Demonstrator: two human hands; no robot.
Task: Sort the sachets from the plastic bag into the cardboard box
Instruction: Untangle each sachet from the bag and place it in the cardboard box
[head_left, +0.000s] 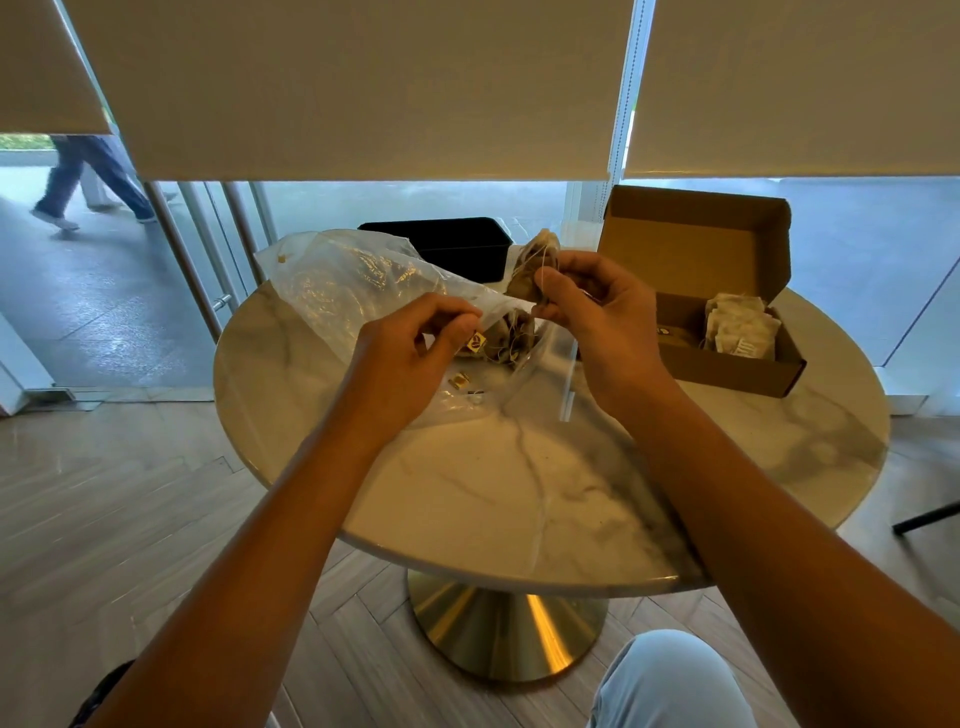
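Observation:
A clear plastic bag lies on the round marble table, with several brown sachets near its open mouth. My left hand pinches a small gold tag on a string at the bag's mouth. My right hand holds one or two sachets upright above the table, just right of the bag. An open cardboard box stands at the right of the table; several pale sachets stand in its right end.
A black rectangular container sits at the table's far edge behind the bag. Small gold tags lie loose on the table. A dark chair leg shows at the right. A person walks past outside the glass.

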